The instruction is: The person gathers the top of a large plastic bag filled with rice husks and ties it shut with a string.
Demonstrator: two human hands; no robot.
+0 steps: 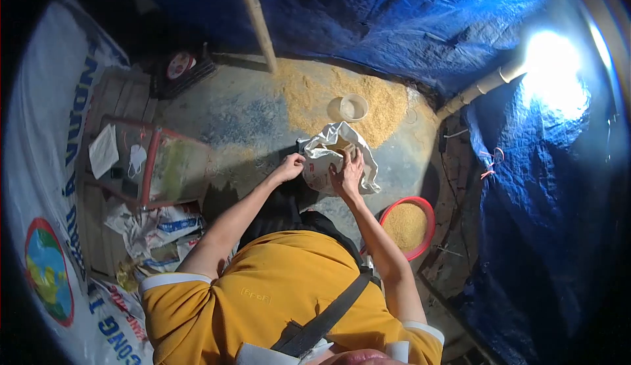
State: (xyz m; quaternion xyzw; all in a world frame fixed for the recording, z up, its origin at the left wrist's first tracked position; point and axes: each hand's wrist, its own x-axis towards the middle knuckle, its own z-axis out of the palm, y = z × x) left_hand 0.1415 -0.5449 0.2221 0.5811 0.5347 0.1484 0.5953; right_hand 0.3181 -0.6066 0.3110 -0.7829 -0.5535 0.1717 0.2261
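A white sack (319, 174) stands in front of my body with its mouth open and its rim crumpled; something tan shows inside. My left hand (290, 167) is at the sack's left edge, fingers closed in a pinch at the rim. On the right side, my right hand (348, 173) lies against the sack with its fingers spread. Beyond the sack, yellow grain (384, 105) is spread on the floor, with a pale round bowl (353, 107) on it. A red basin (430, 223) full of grain sits to the right, near my right forearm.
Blue tarpaulin (407, 29) hangs at the back and right, with bamboo poles (257, 23) beside it. At the left are a red-edged frame (152, 164), a white cloth (103, 151) and crumpled sacks (154, 227). A bright lamp (552, 62) shines at the upper right.
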